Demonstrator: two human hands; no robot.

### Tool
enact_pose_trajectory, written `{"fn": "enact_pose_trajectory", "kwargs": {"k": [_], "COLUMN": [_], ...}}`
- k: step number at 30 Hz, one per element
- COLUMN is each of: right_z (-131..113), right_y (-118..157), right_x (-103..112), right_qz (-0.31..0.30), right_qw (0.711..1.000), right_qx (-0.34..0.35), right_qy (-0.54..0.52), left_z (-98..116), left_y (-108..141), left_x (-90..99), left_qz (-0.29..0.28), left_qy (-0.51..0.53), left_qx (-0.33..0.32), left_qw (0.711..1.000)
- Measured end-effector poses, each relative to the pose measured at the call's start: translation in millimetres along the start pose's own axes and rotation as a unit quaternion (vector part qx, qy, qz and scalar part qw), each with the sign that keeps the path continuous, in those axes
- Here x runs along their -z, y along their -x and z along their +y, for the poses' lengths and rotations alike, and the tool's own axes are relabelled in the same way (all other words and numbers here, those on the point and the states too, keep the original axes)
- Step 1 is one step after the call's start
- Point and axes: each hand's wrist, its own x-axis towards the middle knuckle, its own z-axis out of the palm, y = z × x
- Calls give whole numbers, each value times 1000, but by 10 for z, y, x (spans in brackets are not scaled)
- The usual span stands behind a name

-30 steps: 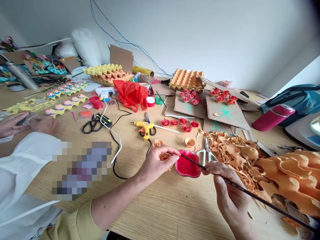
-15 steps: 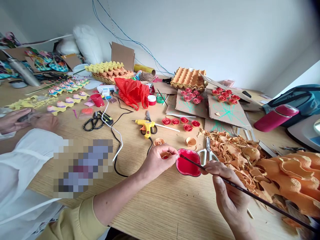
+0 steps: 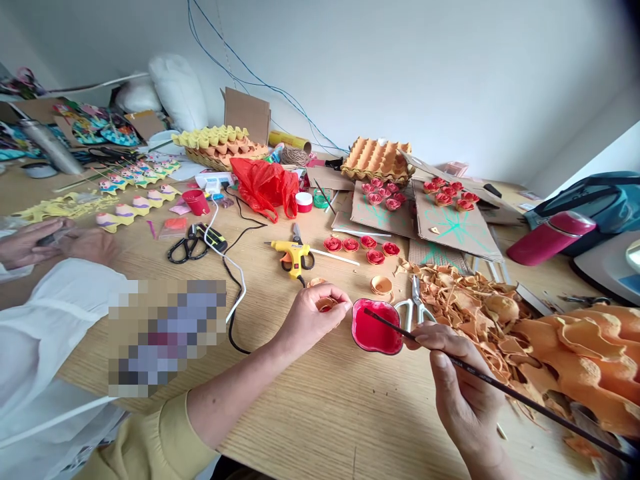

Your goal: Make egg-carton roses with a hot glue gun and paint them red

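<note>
My left hand (image 3: 316,319) is closed on a small orange paper rose (image 3: 326,305) with some red on it, mostly hidden by the fingers. In my right hand (image 3: 457,380) is a long dark paintbrush (image 3: 500,385), its tip over the red paint in a flower-shaped dish (image 3: 380,341). The dish stands just right of my left hand. Beyond it lie an unpainted orange rose (image 3: 381,286) and several red roses (image 3: 375,256). Another orange rose shows partly behind my left hand.
A yellow glue gun (image 3: 295,257) and white-handled scissors (image 3: 416,307) lie beyond my hands. Orange scraps (image 3: 465,307) and egg-tray pieces (image 3: 590,347) cover the right side. Another person's hands (image 3: 75,243) are at the left. Cardboard sheets (image 3: 457,230) hold red roses behind.
My left hand has drawn slightly left with the rose, away from the dish and the brush. The brush tip has shifted a little to the right, over the paint.
</note>
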Motion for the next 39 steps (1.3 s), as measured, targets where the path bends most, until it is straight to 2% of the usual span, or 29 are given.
{"fn": "enact_pose_trajectory", "kwargs": {"k": [8, 14, 23, 28, 37, 39], "right_z": [9, -10, -9, -2, 18, 20], "right_y": [6, -13, -15, -10, 6, 8], "right_x": [-12, -18, -13, -6, 27, 27], "right_qz": [1, -11, -19, 2, 35, 36], "right_qw": [1000, 1000, 1000, 1000, 999, 999], "right_qx": [1, 3, 8, 4, 9, 10], "right_qy": [8, 19, 20, 20, 23, 21], "left_z": [47, 28, -7, -44, -158, -156], "left_y": [40, 46, 25, -22, -249, -272], "left_x": [-34, -48, 5, 50, 258, 280], "left_qz": [-32, -25, -20, 20, 170, 187], "left_qy": [20, 6, -45, -48, 17, 33], "left_qx": [1, 6, -70, -65, -5, 9], "left_qw": [999, 1000, 996, 997, 985, 982]}}
